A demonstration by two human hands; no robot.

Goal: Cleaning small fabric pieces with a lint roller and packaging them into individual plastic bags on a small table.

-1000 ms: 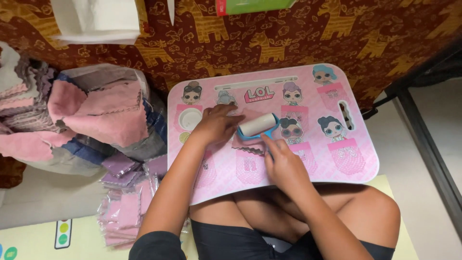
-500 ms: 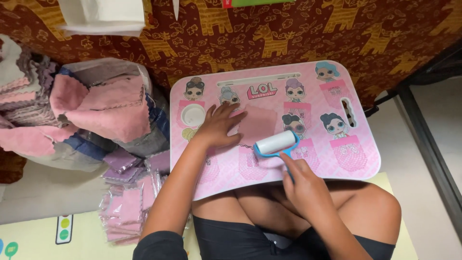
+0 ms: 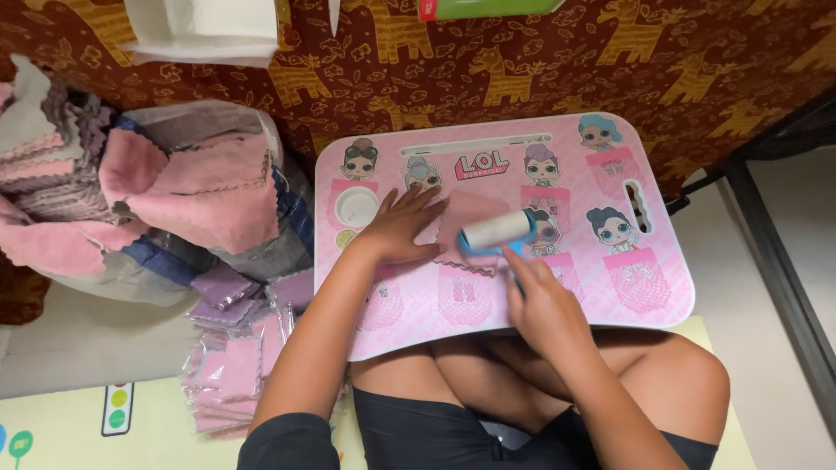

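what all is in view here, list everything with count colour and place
lap tray: one, pink with cartoon doll pictures, across the person's legs
small cloth: one, pink, flat on the tray under the roller
lint roller: one, white roll on a blue frame, on the cloth
loose cloths: a pile, pink, grey and blue, in a clear bag left of the tray
packed cloths: several stacks in clear wrap, pink and purple, on the floor by the left arm
patterned fabric: one, dark red with yellow animals, behind the tray
left hand: flat on the cloth's left edge
right hand: gripping the roller's handle
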